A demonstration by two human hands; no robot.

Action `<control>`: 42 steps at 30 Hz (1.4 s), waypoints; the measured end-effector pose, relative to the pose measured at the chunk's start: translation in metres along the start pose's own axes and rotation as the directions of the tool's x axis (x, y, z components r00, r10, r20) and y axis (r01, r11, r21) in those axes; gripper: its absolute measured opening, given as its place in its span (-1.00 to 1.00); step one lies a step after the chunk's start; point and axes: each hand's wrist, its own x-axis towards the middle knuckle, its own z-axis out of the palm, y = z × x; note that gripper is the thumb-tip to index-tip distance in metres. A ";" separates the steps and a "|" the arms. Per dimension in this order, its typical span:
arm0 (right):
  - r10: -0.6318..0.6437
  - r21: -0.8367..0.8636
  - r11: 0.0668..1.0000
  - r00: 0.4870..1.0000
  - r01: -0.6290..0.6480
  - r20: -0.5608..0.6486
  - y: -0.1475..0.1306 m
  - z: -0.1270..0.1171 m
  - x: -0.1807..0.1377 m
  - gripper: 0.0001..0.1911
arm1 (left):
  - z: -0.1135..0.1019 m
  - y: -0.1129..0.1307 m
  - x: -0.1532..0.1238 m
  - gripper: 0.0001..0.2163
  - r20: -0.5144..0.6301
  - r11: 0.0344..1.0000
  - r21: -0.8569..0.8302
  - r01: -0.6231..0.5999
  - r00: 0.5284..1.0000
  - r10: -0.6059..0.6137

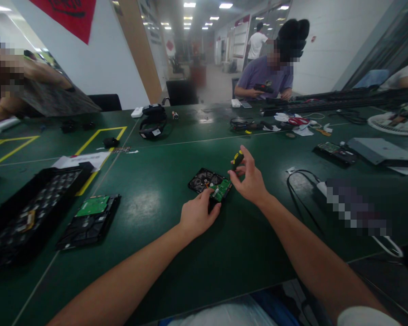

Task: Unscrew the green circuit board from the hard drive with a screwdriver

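A black hard drive [206, 182] with a green circuit board on top lies on the green table [149, 208] in front of me. My left hand [197, 214] grips its near edge, fingers curled on the casing. My right hand [247, 177] is just right of the drive and pinches the black and yellow handle of a screwdriver [237, 160], held upright over the board's corner.
A second hard drive [90, 220] lies at left beside a black tray [27, 213] of parts. Cables [302, 190] run at right. A seated person [268, 74] works across the table, near tools, papers and a headset [153, 122].
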 end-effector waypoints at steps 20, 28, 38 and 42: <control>-0.086 0.049 0.995 0.996 0.085 0.016 0.004 0.000 0.000 -0.16 | 0.000 0.001 0.000 -0.55 -0.006 1.000 0.009 0.007 1.000 -0.007; -0.018 0.020 1.000 1.000 0.018 0.023 -0.001 -0.002 0.000 -0.25 | -0.001 0.000 -0.001 -0.55 -0.013 1.000 0.014 -0.009 1.000 0.010; -0.027 -0.009 1.000 0.999 0.028 0.024 0.000 -0.004 0.001 -0.27 | -0.003 0.002 0.000 -0.54 0.013 1.000 -0.003 0.014 1.000 -0.014; -0.045 0.001 0.999 0.999 0.045 0.019 0.003 -0.003 0.000 -0.24 | -0.004 0.003 0.000 -0.54 0.023 1.000 -0.004 0.025 0.999 -0.025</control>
